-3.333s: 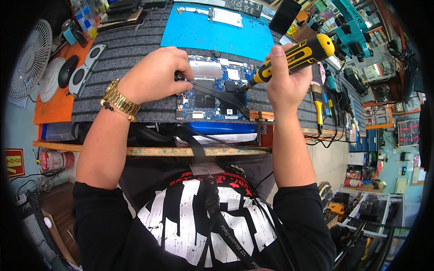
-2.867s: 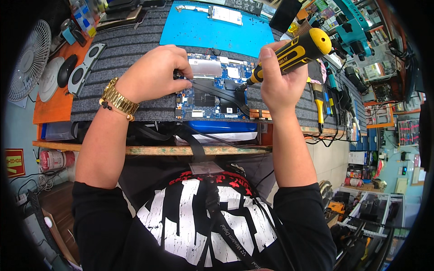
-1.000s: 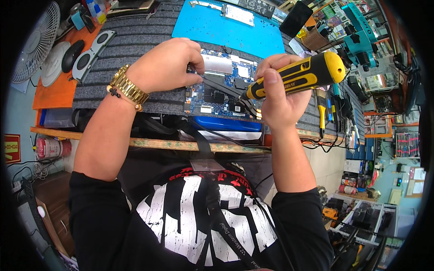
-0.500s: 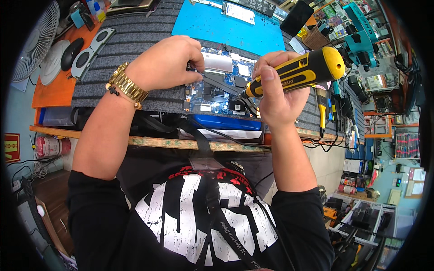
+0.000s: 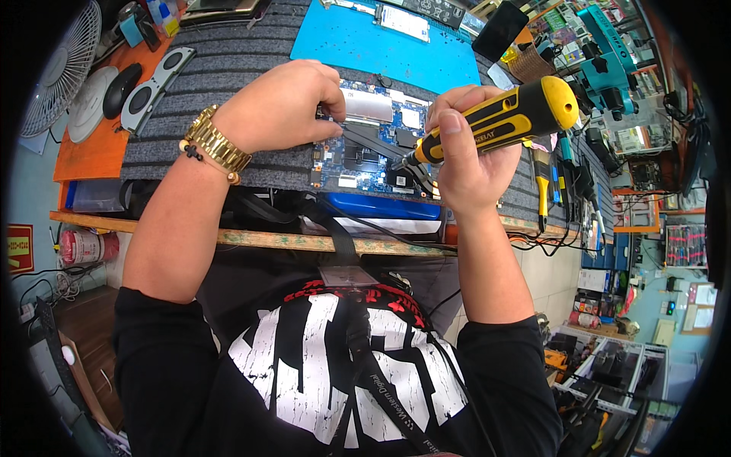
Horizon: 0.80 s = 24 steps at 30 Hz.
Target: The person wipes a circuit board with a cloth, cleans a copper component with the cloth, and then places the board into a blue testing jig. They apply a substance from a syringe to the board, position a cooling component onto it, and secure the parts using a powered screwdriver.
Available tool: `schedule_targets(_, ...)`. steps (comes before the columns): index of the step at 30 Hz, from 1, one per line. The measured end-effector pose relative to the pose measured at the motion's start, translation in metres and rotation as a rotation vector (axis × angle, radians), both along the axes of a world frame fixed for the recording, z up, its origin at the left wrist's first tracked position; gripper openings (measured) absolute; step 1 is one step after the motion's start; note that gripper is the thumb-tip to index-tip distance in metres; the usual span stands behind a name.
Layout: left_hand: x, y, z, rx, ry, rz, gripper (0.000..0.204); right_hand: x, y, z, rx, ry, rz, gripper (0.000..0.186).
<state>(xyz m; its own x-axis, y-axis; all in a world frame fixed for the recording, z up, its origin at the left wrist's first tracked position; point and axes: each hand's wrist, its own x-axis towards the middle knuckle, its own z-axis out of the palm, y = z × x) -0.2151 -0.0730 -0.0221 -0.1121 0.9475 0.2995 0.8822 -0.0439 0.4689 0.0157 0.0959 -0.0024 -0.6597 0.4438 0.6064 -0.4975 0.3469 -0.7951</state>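
Observation:
A blue laptop motherboard (image 5: pixel 358 180) lies on the grey ribbed mat, with a silvery cover plate on its upper part. My right hand (image 5: pixel 478 164) grips a thick yellow-and-black screwdriver (image 5: pixel 499 118), held at a slant. Its narrow tip meets the board right of the middle, beside a black square part. At the board's upper left is my left hand (image 5: pixel 293 107), palm down, thumb and fingers bent together. From its fingertips a long dark-grey strip (image 5: pixel 373 141) runs to the screwdriver's tip. Whether the fingers pinch this strip or the board's edge is hidden.
Beyond the board lies a light-blue work mat (image 5: pixel 358 46) with a white-labelled part on it. A speaker strip (image 5: pixel 156 87), a black mouse (image 5: pixel 120 91) and a fan (image 5: pixel 61 68) stand left. Brushes (image 5: pixel 542 183) and cables lie right. The wooden bench edge (image 5: pixel 289 241) runs near me.
Almost nothing differs. The screwdriver's handle has turned slightly in my right hand, its butt end a touch higher and further left. My left hand stays in place.

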Motion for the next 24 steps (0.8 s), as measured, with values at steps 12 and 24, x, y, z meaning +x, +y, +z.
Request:
schedule_targets(12,0.0,-0.001,0.001,-0.013,0.007,0.007,0.02,-0.001,-0.004,0.004,-0.018,-0.032,0.028,0.025)
schedule_targets(24,-0.002,0.0,0.0,-0.012,-0.022,-0.012,0.02,-0.002,0.045,0.014,0.085,0.063,-0.197,0.017)
